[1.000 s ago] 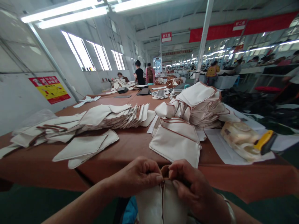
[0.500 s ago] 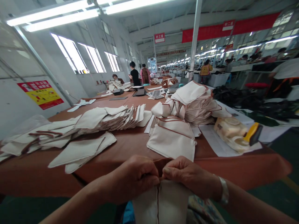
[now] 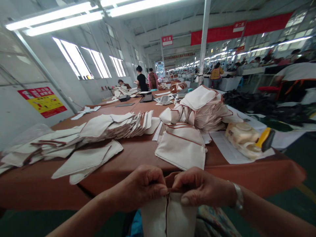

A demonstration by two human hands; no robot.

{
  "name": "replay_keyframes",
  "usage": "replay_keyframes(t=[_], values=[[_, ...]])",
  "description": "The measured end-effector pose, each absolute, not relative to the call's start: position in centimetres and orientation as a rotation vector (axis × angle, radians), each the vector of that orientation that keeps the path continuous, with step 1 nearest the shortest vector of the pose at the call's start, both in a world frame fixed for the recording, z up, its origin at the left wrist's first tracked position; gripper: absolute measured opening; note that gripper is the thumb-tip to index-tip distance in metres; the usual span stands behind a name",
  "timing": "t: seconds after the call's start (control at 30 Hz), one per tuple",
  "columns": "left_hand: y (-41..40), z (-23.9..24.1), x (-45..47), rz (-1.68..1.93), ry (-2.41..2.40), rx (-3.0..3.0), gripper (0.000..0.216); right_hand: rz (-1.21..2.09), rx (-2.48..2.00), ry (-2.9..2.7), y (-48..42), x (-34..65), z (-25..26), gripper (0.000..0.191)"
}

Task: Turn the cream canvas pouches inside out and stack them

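Low at the table's near edge, both hands grip a cream fabric piece (image 3: 181, 217) with a dark seam down its middle and a brown lining showing at the top. My left hand (image 3: 145, 187) pinches its upper edge just left of the seam. On the other side of the seam, my right hand (image 3: 201, 187) is closed on the edge, its thumb lying on the cream face; a pale bracelet circles that wrist. Just beyond the hands lies a stack of cream sewn pieces (image 3: 181, 149) with brown edging. The lower part of the held piece runs out of view.
A brown-covered table (image 3: 138, 154) spreads ahead. A long row of cream pieces (image 3: 106, 126) lies left, a taller heap (image 3: 201, 105) right. Near the right edge sits a tape dispenser (image 3: 247, 138) with a yellow and black part. Several people work farther back.
My right hand has shifted slightly right along the fabric's top edge, its thumb moving down onto the cream face. The left hand stays nearly in place. The view has moved a little.
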State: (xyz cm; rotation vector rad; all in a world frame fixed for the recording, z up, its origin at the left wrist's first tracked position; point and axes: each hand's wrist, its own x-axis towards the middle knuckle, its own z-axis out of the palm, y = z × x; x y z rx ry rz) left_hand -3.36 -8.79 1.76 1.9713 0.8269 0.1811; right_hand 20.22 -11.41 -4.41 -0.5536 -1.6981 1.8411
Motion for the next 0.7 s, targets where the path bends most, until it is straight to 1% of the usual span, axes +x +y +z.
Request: replay_keyframes(t=[0.1,0.17,0.23,0.37,0.43,0.5,0.7], values=[[-8.8,2.0,-3.1,0.181,0.825,1.927,0.041,1.881,-0.628,-1.669,-11.1,20.5,-3.5,0.046],[-8.8,2.2,-3.0,0.194,0.827,1.920,0.041,1.789,-0.635,-1.727,-11.0,20.1,-2.7,0.050],[-8.8,2.5,-3.1,0.217,0.806,1.894,0.044,1.678,-0.595,-1.798,-10.9,19.4,-2.2,0.048],[-8.4,2.8,-3.8,0.243,0.881,1.803,0.066,1.627,-0.617,-1.809,-10.8,18.9,-2.7,0.041],[-8.2,2.9,-4.1,0.248,0.968,1.763,0.072,1.636,-0.651,-1.806,-10.6,19.0,-3.3,0.041],[-8.1,2.8,-4.2,0.239,0.989,1.673,0.069,1.625,-0.644,-1.816,-10.4,19.3,-3.7,0.042],[-8.1,1.6,-3.4,0.228,0.841,1.325,0.049,1.664,-0.573,-1.801,-9.6,19.4,-4.1,0.037]])
